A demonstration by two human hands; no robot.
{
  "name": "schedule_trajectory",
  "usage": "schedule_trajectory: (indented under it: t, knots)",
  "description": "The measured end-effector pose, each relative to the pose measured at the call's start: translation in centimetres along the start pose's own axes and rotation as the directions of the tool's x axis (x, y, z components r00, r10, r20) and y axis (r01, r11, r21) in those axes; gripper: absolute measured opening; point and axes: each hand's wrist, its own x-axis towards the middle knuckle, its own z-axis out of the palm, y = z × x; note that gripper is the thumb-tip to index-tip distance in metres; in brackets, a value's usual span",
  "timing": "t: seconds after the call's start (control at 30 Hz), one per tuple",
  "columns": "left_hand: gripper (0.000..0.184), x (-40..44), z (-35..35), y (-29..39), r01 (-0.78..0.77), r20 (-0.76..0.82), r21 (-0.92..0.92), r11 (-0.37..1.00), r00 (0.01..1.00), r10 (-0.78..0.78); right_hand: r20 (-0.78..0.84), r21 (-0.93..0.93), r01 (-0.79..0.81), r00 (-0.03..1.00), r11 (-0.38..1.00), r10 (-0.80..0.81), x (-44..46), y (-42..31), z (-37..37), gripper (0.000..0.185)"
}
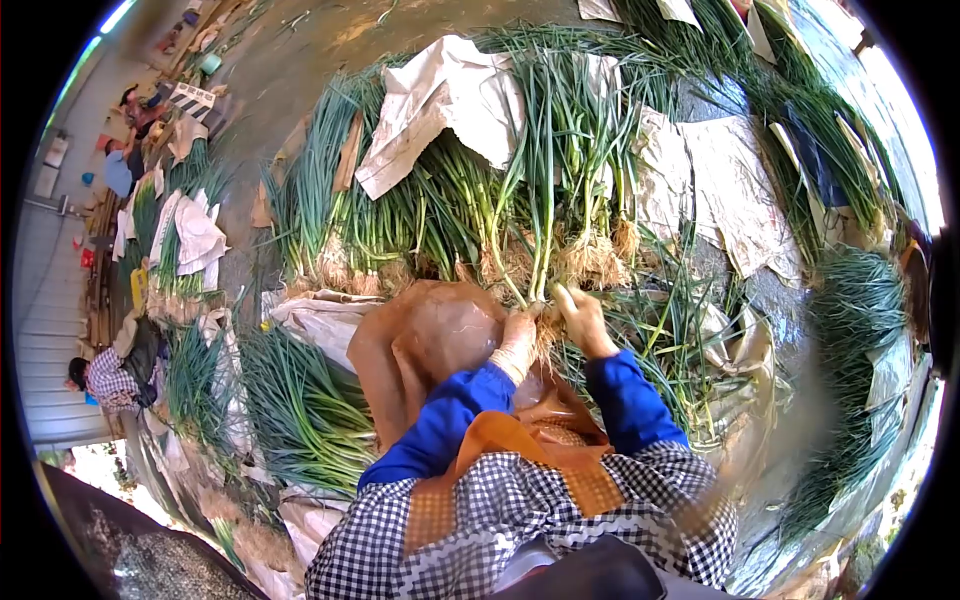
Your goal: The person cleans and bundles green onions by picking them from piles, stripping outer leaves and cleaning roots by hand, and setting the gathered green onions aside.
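Note:
My left hand (517,338) is closed around the root end of a few green onions (542,215), whose leaves point away from me over the pile. Close beside it, my right hand (584,318) has its fingers curled together by the stalks; what they pinch, if anything, is too small to make out. Pale stringy roots (546,342) hang between the two hands. Just beyond them lies a long row of green onions (425,205) with their roots toward me. A brown apron (450,325) covers my lap below the hands.
Whitish sacks (440,105) lie over the row, with another sack (745,185) to its right. Loose leaves (655,340) are scattered right of my hands. More green onion piles lie at left (300,400) and far right (860,310). Other people (118,378) sit along the left wall.

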Motion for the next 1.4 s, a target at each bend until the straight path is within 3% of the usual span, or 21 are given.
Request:
schedule_trajectory:
  t: [0.13, 0.17, 0.2, 0.23, 0.27, 0.33, 0.4, 0.43, 0.47, 0.57, 0.67, 0.73, 0.8, 0.9, 0.93, 1.0, 1.07, 1.2, 1.3, 1.37, 1.4]
  knots:
    - [0.019, -1.7, 1.3, 1.9, 0.058, 0.001, 0.103, 0.993, 0.998, -0.059, 0.074, 0.04, -0.259, 0.964, 0.965, 0.256, -4.3, 1.8, -9.2, 0.04]
    - [0.019, -2.0, 1.6, 2.2, 0.094, 0.032, 0.049, 0.994, 0.995, -0.096, 0.15, -0.55, -0.185, 0.937, 0.814, 0.315, -3.2, 6.2, -11.4, 0.045]
    - [0.02, -2.7, 1.9, 2.1, 0.14, 0.061, -0.01, 0.99, 0.988, -0.139, 0.172, -0.93, 0.007, 0.892, 0.368, 0.417, -2.5, 10.0, -12.6, 0.053]
    - [0.024, -4.3, 3.1, 2.7, 0.18, 0.128, 0.018, 0.984, 0.975, -0.181, 0.092, -0.996, 0.073, 0.814, 0.056, 0.573, -3.0, 7.4, -11.9, 0.064]
    - [0.027, -4.7, 3.2, 2.8, 0.242, 0.177, 0.021, 0.97, 0.954, -0.242, 0.189, -0.765, 0.128, 0.982, 0.631, 0.029, -1.8, 11.0, -11.3, 0.056]
    - [0.03, -4.4, 1.7, 1.3, 0.399, 0.261, -0.17, 0.901, 0.9, -0.349, 0.099, -0.08, -0.213, 0.97, 0.974, 0.221, 2.4, 6.2, -7.1, 0.054]
    - [0.023, -6.3, 3.8, 1.6, 0.459, 0.247, -0.203, 0.865, 0.879, -0.408, 0.222, 0.29, -0.312, 0.942, 0.905, 0.254, 6.4, 6.1, -3.3, 0.048]
    - [0.023, -6.1, 3.4, 0.7, 0.396, 0.113, -0.114, 0.911, 0.916, -0.384, -0.104, 0.339, 0.074, 0.994, 0.938, -0.04, 7.3, 4.9, 0.0, 0.043]
    - [0.024, -5.8, 3.1, 0.2, 0.335, -0.021, -0.018, 0.942, 0.942, -0.335, -0.024, 0.52, -0.078, 0.994, 0.851, 0.105, 9.4, 7.4, 1.6, 0.041]
    - [0.024, -5.3, 2.6, -0.4, 0.286, -0.117, 0.03, 0.958, 0.953, -0.281, -0.261, 0.306, -0.14, 0.939, 0.942, 0.225, 8.6, 6.6, 3.8, 0.043]
    - [0.021, -4.9, 3.2, -0.7, 0.256, -0.203, 0.004, 0.967, 0.947, -0.25, -0.341, 0.509, -0.055, 0.904, 0.859, 0.26, 6.3, 5.6, 4.7, 0.045]
    - [0.021, -4.7, 2.7, -0.6, 0.186, -0.084, -0.041, 0.982, 0.978, -0.189, -0.264, 0.031, -0.102, 0.959, 0.994, 0.106, 3.2, 4.6, 3.4, 0.042]
    - [0.018, -4.0, 2.4, -0.4, 0.142, -0.151, -0.087, 0.986, 0.976, -0.154, 0.02, -0.043, -0.288, 0.957, 0.957, 0.289, -1.2, 1.0, 1.1, 0.044]
    - [0.014, -2.1, 0.6, -1.6, 0.023, -0.111, -0.007, 1.0, 0.993, -0.023, 0.487, -0.354, -0.146, 0.815, 0.924, 0.315, -4.8, 1.7, -4.9, 0.039]
    - [0.011, -1.3, -0.2, -2.5, -0.069, -0.134, 0.091, 0.993, 0.988, 0.081, 0.525, -0.529, 0.122, 0.825, 0.84, 0.211, -4.4, 4.5, -6.7, 0.035]
    - [0.01, -1.7, 0.2, -3.2, -0.145, -0.138, 0.193, 0.97, 0.975, 0.173, 0.134, -0.794, -0.012, 0.971, 0.607, 0.195, -2.1, 7.2, -8.2, 0.034]
    - [0.012, -3.6, 2.2, -2.5, -0.176, -0.148, 0.281, 0.943, 0.963, 0.224, 0.053, -0.637, 0.181, 0.98, 0.75, -0.191, 0.8, 2.9, -6.2, 0.04]
    - [0.012, -4.8, 3.2, -1.4, -0.161, -0.062, 0.15, 0.975, 0.983, 0.172, 0.217, -0.747, 0.14, 0.976, 0.65, 0.038, 6.3, 0.2, -1.1, 0.054]
    - [0.014, -4.0, 2.8, -1.9, -0.342, -0.107, 0.358, 0.869, 0.909, 0.402, 0.481, -0.53, 0.497, 0.844, 0.687, -0.239, 9.6, 7.5, 0.5, 0.042]
    - [0.019, -0.3, -1.3, -4.7, -0.444, -0.047, 0.288, 0.848, 0.878, 0.476, 0.529, -0.354, 0.13, 0.844, 0.926, 0.083, 6.9, 2.5, 0.6, 0.024]
    - [0.022, -0.1, -2.0, -5.0, -0.487, -0.018, 0.253, 0.836, 0.862, 0.507, 0.555, -0.407, 0.657, 0.73, 0.635, -0.399, 5.7, 4.0, 0.5, 0.022]
